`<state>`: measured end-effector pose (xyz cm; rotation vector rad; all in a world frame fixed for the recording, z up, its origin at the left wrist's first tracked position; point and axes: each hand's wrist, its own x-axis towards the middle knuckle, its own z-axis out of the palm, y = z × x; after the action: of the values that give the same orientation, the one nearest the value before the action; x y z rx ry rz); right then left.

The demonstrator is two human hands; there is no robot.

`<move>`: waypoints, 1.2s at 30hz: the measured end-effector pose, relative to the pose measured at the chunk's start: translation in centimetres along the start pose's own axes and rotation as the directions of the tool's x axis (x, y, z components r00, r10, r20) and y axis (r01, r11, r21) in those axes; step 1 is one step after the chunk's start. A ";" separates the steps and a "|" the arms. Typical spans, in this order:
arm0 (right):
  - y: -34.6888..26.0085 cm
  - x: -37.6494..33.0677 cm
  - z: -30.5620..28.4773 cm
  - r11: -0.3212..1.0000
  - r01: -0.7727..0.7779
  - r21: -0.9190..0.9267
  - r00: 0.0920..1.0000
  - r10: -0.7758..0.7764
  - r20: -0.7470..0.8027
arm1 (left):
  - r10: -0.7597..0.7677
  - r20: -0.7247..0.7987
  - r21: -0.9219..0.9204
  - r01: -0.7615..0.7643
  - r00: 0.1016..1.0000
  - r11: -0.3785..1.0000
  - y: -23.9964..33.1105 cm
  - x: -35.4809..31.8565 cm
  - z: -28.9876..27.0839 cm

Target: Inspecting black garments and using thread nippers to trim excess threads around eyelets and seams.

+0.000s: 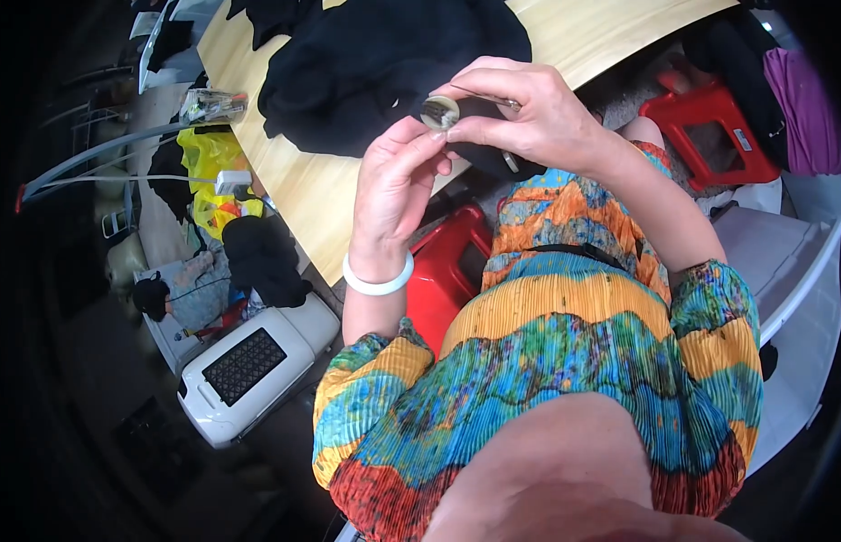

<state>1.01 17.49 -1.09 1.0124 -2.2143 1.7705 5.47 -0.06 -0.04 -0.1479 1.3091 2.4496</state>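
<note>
Above the table's near edge, my two hands meet around a small round disc (440,113) with a pale rim and a dark, white-streaked face; its exact kind I cannot tell. My left hand (398,176) pinches its lower edge between thumb and fingers. A pale bangle (378,278) circles that wrist. At the disc's right side, the thumb and forefinger of my right hand (538,113) are closed. A thin dark rod with a metallic end (512,105) lies across the right fingers. Behind the hands, black cloth (348,72) is heaped on the table.
The pale wooden table (303,194) has a clear packet of small items (212,107) at its left edge. Beyond are a yellow plastic bag (212,172), a white plug block (231,183) and a white lidded box (258,361). Red stools (452,262) stand nearby; purple cloth (804,108) hangs at right.
</note>
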 end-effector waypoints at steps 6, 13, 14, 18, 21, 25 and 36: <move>0.5 0.2 0.4 0.994 0.105 0.012 0.994 -0.104 -0.042 | 0.056 0.032 0.122 -0.060 0.998 0.991 0.5 -0.1 0.0; 0.6 0.9 0.5 0.972 0.220 -0.081 0.976 -0.218 0.032 | 0.018 0.063 -0.002 -0.018 0.998 1.000 -0.5 0.2 -1.9; 0.7 1.1 0.6 0.973 0.225 -0.054 0.974 -0.225 0.004 | 0.024 0.081 -0.059 -0.019 0.996 0.998 -0.7 0.3 -1.7; 1.0 1.8 0.2 0.975 0.212 -0.066 0.975 -0.216 -0.052 | 0.044 0.124 -0.129 -0.028 0.991 0.991 -0.9 0.5 -1.9; 1.7 1.7 -0.5 0.964 0.230 -0.133 0.969 -0.240 -0.063 | 0.074 0.118 -0.143 -0.056 0.990 0.988 -0.9 0.9 -1.3; 1.3 1.3 -2.5 0.991 0.126 -0.053 0.992 -0.125 0.021 | 0.117 0.134 -0.089 -0.105 0.984 0.990 -1.0 0.7 -1.6; -2.3 -3.5 -1.6 0.955 -0.248 0.162 0.966 0.257 -0.038 | 0.274 0.209 0.068 -0.294 0.939 0.954 -1.6 1.1 -1.3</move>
<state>4.53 20.21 -0.43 0.7163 -2.2851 2.0797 4.94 -0.01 -2.27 0.3249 1.4417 2.5444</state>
